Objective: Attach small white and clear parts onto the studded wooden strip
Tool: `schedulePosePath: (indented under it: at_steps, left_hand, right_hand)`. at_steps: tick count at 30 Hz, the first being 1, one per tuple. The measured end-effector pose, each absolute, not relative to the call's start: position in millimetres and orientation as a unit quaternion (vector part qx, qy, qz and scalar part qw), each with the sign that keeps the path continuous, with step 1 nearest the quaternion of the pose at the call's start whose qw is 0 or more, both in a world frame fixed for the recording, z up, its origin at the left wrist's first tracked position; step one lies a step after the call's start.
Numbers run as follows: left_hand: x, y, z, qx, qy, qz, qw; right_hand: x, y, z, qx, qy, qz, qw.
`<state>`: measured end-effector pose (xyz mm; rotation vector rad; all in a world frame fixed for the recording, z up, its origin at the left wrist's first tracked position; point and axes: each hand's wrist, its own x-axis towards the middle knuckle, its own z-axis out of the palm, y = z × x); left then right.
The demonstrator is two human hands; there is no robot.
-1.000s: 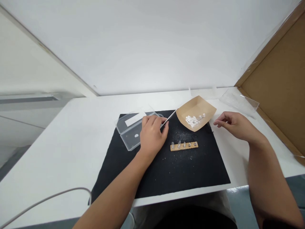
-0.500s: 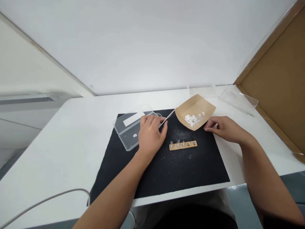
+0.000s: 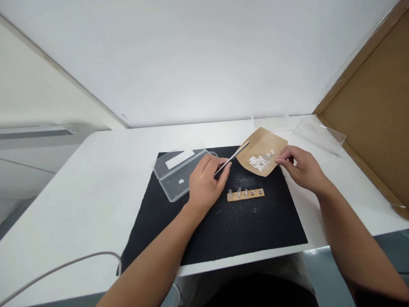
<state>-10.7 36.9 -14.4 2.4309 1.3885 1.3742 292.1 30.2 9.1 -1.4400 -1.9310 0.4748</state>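
My left hand (image 3: 207, 181) is closed around a thin, flat stick (image 3: 237, 152) with pale faces and a dark edge, possibly a nail file. The stick's far end overlaps the left edge of a curled sheet of brown paper (image 3: 262, 138). White and clear small pieces (image 3: 259, 162) are heaped on this sheet. At its right edge, my right hand (image 3: 302, 167) pinches the paper between thumb and forefinger. In front of the paper, a narrow tan strip (image 3: 246, 195) carries several little posts, some with clear nail-shaped tips upright on them.
An open clear plastic case (image 3: 171, 187) with a white label lies left of my left hand. Pale dust and crumbs are scattered over the black mat (image 3: 243, 230). Clear plastic pieces (image 3: 319, 135) stand at the back right, beside a cardboard panel (image 3: 370, 111). A cable (image 3: 79, 259) crosses the front left.
My left hand has moved slightly right, and the stick has swung its tip over the paper's edge. My right hand has risen along the paper, which has turned and tilted a little.
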Motion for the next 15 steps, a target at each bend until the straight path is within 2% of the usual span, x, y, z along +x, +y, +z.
schedulePosePath:
  at_steps: [3,6,15]
  left_hand:
    - [-5.9,32.6,-12.3,0.780,0.424,0.458,0.056]
    - [-0.4,27.0,-9.7,0.775,0.411,0.458,0.141]
    - [13.1,11.5,-6.3,0.665,0.437,0.476,0.375]
  right_hand:
    - [274.0,28.1,3.7,-0.510,-0.734,0.155,0.421]
    - [256.9,25.9,-3.0,-0.496,-0.723,0.119,0.466]
    - [235.7,25.0,-6.9,-0.520,-0.719,-0.019,0.460]
